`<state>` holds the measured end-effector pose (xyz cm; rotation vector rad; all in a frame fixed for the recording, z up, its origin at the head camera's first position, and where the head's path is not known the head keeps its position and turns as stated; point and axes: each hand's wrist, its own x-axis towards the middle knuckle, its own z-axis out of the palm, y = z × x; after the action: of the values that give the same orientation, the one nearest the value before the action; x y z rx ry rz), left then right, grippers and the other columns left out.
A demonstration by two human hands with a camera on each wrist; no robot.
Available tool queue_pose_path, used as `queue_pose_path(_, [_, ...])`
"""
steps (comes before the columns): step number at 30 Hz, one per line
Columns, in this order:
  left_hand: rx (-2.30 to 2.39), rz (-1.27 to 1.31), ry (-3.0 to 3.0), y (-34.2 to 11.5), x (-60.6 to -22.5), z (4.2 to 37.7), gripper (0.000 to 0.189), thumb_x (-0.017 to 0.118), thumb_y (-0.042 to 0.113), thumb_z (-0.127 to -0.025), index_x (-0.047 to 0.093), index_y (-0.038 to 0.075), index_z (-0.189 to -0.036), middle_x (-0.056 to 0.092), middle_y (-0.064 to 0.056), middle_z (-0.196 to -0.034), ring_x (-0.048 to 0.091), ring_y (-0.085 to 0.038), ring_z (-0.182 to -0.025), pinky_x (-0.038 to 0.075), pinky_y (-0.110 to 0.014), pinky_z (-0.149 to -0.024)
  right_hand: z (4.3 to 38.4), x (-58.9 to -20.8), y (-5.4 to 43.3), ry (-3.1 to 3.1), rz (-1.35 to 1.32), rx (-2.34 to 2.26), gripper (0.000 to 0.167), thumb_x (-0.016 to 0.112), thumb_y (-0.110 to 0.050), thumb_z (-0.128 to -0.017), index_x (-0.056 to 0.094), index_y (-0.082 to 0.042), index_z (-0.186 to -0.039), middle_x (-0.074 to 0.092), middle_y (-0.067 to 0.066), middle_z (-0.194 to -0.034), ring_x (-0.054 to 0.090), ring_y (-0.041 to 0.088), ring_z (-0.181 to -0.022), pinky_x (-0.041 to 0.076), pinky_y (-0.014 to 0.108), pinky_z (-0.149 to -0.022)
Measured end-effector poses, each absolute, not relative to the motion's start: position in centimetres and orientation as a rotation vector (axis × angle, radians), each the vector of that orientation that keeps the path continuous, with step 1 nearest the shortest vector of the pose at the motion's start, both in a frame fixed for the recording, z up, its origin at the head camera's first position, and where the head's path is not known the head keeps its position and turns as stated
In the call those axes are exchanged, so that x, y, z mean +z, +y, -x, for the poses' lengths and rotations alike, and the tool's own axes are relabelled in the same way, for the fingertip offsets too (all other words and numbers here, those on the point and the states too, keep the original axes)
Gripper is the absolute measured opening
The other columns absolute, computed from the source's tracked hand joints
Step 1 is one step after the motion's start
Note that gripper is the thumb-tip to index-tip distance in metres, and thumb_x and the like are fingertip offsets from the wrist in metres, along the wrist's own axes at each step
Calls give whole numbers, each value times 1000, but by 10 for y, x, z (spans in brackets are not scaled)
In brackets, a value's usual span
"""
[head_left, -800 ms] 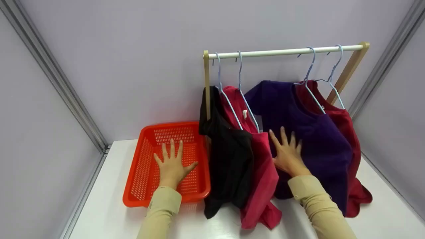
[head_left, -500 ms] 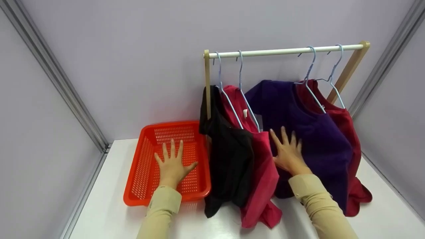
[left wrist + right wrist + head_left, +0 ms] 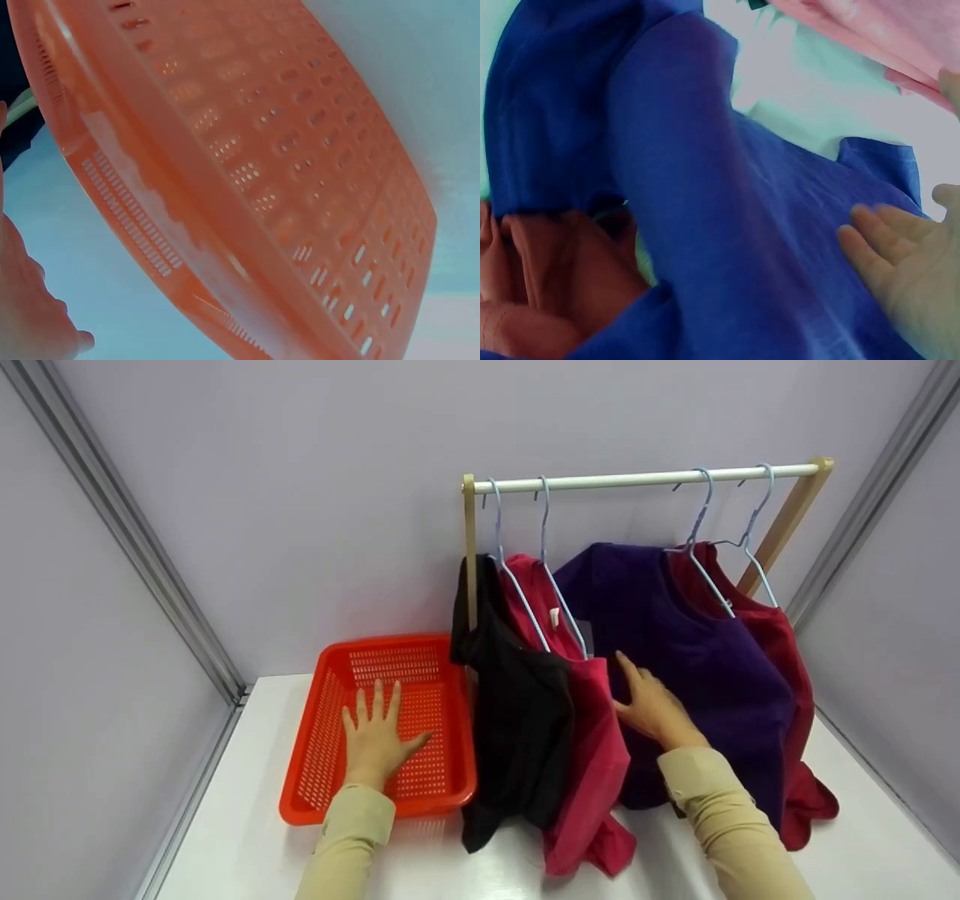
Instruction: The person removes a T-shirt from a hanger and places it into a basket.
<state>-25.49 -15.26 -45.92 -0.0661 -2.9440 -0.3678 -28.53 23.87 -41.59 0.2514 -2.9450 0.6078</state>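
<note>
My left hand point(image 3: 379, 746) hovers over the red-orange plastic basket point(image 3: 301, 814), fingers spread, holding nothing. In the left wrist view the slotted basket wall point(image 3: 292, 142) fills most of the picture. My right hand point(image 3: 651, 706) is in front of the purple top point(image 3: 720, 690), its fingers closer together and slightly bent; whether it touches the cloth I cannot tell. Left of this hand hangs a pink top point(image 3: 592, 735), then a black top point(image 3: 521, 720). The right wrist view shows the purple cloth point(image 3: 682, 165) beside my loosely bent fingers. A dark red top point(image 3: 801, 720) hangs behind the purple one.
A small rack with a white rail point(image 3: 600, 481) and wooden posts point(image 3: 471, 555) carries several light blue hangers point(image 3: 546, 532). It stands on a white table point(image 3: 225, 840) against a pale back wall, with side panels left and right. The black top overlaps the basket's right edge.
My left hand has shifted slightly left and down over the basket. My right hand's spread fingers have drawn together and bent a little. The garments look unchanged.
</note>
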Motion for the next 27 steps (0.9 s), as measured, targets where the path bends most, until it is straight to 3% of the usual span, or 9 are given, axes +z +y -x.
queue_pose_path(7, [-359,43,-2901,-165,-458,255,88,59,55,-86,23,9,-152,19,-24,-157,17,-46,-145,15,-63,-115,284,-401,234,-2849,-252,699,62,58,-28,-91,38,3,-141,50,36,-129,50,50,-119,41,58,-99])
queue_pose_path(12, [-406,-39,-2881,-175,-454,255,84,60,48,-88,26,3,-150,20,-30,-154,17,-49,-143,19,-62,-114,284,-385,229,-2742,-213,761,40,56,-15,-90,55,8,-123,64,29,-107,62,42,-99,46,54,-89])
queue_pose_path(16, [-411,-128,-2855,-186,-455,252,79,62,40,-89,29,-2,-147,21,-35,-151,20,-51,-141,22,-63,-112,283,-366,225,-2669,-119,860,31,52,-13,-91,63,5,-114,69,24,-99,64,37,-89,48,51,-83])
queue_pose_path(19, [-413,-191,-2833,-197,-458,248,76,63,34,-89,31,-5,-145,24,-38,-148,23,-53,-139,24,-64,-110,279,-347,218,-2624,-63,963,31,49,-13,-91,66,3,-112,70,22,-98,65,28,-82,50,40,-78])
queue_pose_path(24, [-458,-350,-2880,-213,-462,236,76,63,25,-89,25,-9,-145,19,-43,-146,21,-58,-136,25,-67,-107,272,-313,201,-2521,-41,1240,31,46,-9,-92,66,5,-111,70,23,-96,60,1,-67,50,14,-64])
queue_pose_path(27, [-478,-451,-2923,-220,-464,231,80,63,22,-88,18,-12,-146,15,-46,-145,21,-60,-133,29,-68,-104,267,-293,189,-2440,-60,1404,30,46,-5,-92,65,8,-111,70,20,-94,58,-5,-65,50,10,-63])
